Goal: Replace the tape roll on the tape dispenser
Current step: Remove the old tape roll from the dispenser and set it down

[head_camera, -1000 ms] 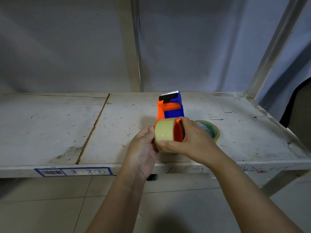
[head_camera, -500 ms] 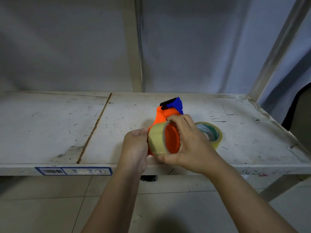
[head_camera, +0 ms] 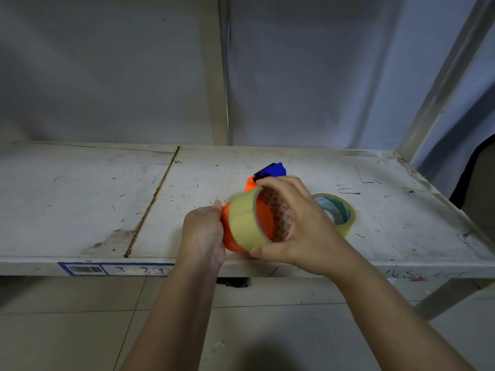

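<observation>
Roll (head_camera: 245, 219) pinched between right-hand fingers (head_camera: 278, 182) and thumb, against dispenser (head_camera: 263, 218).

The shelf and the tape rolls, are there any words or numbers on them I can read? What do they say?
"3 - 2" then an arrow pointing up in a circle: label on the shelf front edge.
Barcode on that label: too small to read.
Print inside the tape roll lying on the shelf: too blurred to read.

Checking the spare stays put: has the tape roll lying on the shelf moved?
No. The spare roll lies in the same spot among the shelf scratches.
</observation>
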